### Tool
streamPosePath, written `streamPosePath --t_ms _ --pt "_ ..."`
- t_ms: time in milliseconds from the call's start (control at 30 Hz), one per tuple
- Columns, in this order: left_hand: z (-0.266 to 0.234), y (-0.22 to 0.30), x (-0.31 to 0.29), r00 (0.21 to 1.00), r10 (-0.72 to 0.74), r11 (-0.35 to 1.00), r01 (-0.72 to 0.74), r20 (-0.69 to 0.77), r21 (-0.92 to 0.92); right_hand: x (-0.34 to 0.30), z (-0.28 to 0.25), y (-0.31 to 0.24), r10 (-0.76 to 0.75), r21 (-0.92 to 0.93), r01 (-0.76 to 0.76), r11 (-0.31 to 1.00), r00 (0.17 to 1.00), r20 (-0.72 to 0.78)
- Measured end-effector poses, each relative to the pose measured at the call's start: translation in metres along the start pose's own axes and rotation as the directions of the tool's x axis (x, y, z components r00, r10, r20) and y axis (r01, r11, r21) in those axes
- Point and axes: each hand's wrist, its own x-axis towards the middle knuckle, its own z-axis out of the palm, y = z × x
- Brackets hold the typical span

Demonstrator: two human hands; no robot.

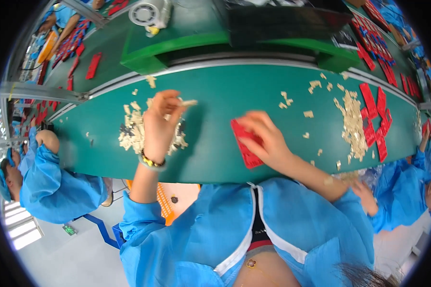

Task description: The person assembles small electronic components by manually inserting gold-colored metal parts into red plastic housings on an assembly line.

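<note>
On the left, a loose heap of small cream-coloured pieces [135, 136] lies beside the person's left hand [163, 117], whose thumb and fingertips are pinched together on one slim cream piece [189, 103] above the green tabletop [215, 148]. Further right, the right hand [268, 141] curls its fingers around a flat rectangular red block [247, 154]. At far right, more cream pieces [353, 124] lie beside similar red blocks [368, 99].

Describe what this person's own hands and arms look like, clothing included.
Both hands, left and right, are gloveless. Loose bright-blue sleeves leave the forearms bare. The left wrist wears a dark-and-yellow bracelet and a pale bangle; the right shows no jewellery.
</note>
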Motion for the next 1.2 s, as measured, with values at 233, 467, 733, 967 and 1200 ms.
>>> streamPosePath --t_ms 233,467,733,967,1200 --pt "0.064 0.042 -0.036 0.994 -0.076 0.948 0.096 0.079 -0.304 0.041 0.003 0.0 -0.145 0.233 0.182 0.955 0.975 -0.167" --pt "0.066 0.039 -0.034 0.943 -0.145 0.805 0.288 0.3 -0.518 0.038 -0.011 -0.001 -0.35 -0.201 0.312 0.929 0.916 -0.196" --pt "0.069 0.057 -0.036 0.87 0.487 0.867 -0.492 0.071 0.08 0.022 -0.014 -0.004 0.076 0.36 -0.04 0.932 0.993 -0.086" --pt "0.075 0.06 -0.031 0.768 0.616 0.77 -0.634 0.175 0.073 -0.013 -0.067 0.045 0.165 -0.194 -0.213 0.957 0.957 -0.237" --pt "0.084 0.054 -0.017 0.585 0.806 0.551 -0.798 0.092 0.245 0.029 -0.066 -0.005 0.007 0.223 -0.031 0.974 0.995 0.104"
